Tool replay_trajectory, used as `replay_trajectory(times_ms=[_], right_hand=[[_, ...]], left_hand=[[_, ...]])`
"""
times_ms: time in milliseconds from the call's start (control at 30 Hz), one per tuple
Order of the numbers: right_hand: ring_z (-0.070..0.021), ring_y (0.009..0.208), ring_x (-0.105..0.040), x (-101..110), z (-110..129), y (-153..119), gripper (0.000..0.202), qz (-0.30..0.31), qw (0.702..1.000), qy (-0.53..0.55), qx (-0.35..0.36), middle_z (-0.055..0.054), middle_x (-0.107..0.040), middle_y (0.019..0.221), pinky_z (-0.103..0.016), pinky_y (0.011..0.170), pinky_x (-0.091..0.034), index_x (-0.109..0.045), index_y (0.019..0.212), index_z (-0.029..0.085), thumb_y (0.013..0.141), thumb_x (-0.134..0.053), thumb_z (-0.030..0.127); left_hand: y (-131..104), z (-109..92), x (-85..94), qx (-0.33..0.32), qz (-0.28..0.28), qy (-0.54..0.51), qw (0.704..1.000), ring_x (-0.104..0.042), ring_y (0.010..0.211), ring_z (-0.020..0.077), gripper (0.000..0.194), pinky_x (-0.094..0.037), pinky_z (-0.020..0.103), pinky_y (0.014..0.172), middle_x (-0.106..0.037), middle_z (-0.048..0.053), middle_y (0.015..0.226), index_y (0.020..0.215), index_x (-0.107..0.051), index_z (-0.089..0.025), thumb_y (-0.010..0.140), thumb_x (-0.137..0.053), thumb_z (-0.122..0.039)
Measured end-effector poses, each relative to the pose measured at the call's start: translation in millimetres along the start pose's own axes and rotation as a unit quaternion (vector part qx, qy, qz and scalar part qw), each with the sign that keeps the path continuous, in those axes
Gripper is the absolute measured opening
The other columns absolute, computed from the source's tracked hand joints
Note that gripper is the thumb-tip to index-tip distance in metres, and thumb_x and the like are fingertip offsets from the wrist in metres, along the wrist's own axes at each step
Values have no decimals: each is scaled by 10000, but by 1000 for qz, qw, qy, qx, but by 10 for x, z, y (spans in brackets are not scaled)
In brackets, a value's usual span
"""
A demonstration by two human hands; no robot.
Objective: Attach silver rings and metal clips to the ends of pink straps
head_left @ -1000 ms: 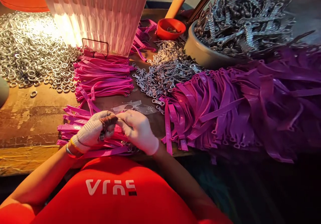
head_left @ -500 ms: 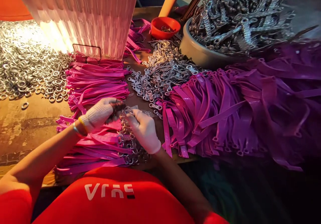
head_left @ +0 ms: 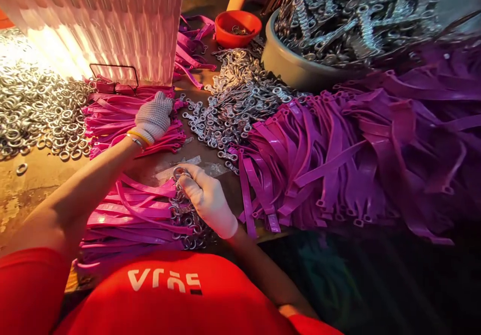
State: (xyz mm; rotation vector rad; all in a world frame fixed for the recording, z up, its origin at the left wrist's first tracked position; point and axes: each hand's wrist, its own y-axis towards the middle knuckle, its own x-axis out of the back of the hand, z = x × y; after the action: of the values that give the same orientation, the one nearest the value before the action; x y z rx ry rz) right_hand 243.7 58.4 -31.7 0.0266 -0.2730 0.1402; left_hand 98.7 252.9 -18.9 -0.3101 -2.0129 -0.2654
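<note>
Left hand (head_left: 154, 116) has reached the edge of pink straps (head_left: 112, 116), grip unclear; right hand (head_left: 208, 200) pinches a ring (head_left: 179, 170).

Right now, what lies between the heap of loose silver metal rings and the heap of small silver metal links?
The head view shows bright pink flat straps there, with the white-gloved left hand over their right end.

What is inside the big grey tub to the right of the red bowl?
Silver metal pieces, many with ring-shaped ends, heap above the rim of the grey tub. They cover its bottom, so whatever lies deeper cannot be seen.
</note>
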Motion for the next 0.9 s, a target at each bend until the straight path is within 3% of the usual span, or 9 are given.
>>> replay_trajectory(times_ms=[100,133,200,300,400,600,700,800,900], right_hand=[[-175,960,-674,-12,-27,13,280,-11,998,-33,46,-50,-746,1077,-295,901,-508,-679,1166,197,990,-498,318],[-178,1002,-670,-18,-41,23,258,-15,996,-46,73,-51,-744,1101,-302,934,-497,-684,1145,204,985,-500,288],[-177,1052,-662,-37,-55,43,236,-15,989,-65,129,-54,-742,1121,-300,962,-480,-682,1129,206,983,-499,241],[-169,1010,-670,-84,-17,45,241,10,977,-107,187,-64,-749,1095,-279,914,-477,-662,1161,183,995,-489,206],[-194,917,-658,-148,65,2,249,28,946,-244,212,-76,-751,1013,-307,845,-446,-657,1156,169,1005,-460,184],[-231,762,-558,-213,208,-138,224,71,831,-494,247,-91,-677,855,-368,697,-301,-641,1106,142,971,-463,147],[-233,718,-517,-202,207,-176,229,85,791,-548,259,-95,-645,804,-376,664,-252,-632,1093,124,973,-438,143],[-234,725,-517,-189,163,-193,246,72,795,-546,255,-88,-641,799,-375,664,-254,-629,1114,132,984,-420,143],[-237,787,-554,-175,162,-217,266,48,829,-505,236,-93,-666,860,-370,701,-303,-614,1181,140,991,-429,160]], left_hand=[[-438,13,207,-10,-24,-127,992,-590,822,167,269,-437,265,723,-666,74,922,1103,-721,-129,944,-577,-292],[-633,8,274,11,13,-209,978,-549,661,138,290,-409,244,605,-632,40,752,1033,-726,-140,945,-578,-373],[-1051,-13,367,84,103,-364,922,-418,447,105,337,-308,232,442,-528,-6,538,899,-691,-146,921,-595,-469],[-1609,-50,364,191,156,-487,838,-364,387,89,363,-245,218,381,-480,-21,477,788,-635,-162,898,-619,-508],[-1956,-97,264,249,128,-525,804,-364,396,75,365,-245,201,377,-489,-23,511,744,-607,-166,897,-626,-496],[-2196,-295,200,224,99,-490,837,-367,391,81,427,-260,204,385,-475,-25,471,684,-540,-173,948,-541,-509],[-2234,-339,163,180,81,-400,895,-409,444,96,352,-301,212,435,-508,-23,513,714,-545,-177,947,-545,-440],[-2249,-304,80,68,52,-259,962,-504,577,126,238,-366,232,545,-616,10,650,766,-618,-166,914,-577,-348],[-2253,-250,41,13,55,-229,972,-547,661,146,207,-402,246,620,-676,27,757,819,-671,-165,910,-571,-321]])
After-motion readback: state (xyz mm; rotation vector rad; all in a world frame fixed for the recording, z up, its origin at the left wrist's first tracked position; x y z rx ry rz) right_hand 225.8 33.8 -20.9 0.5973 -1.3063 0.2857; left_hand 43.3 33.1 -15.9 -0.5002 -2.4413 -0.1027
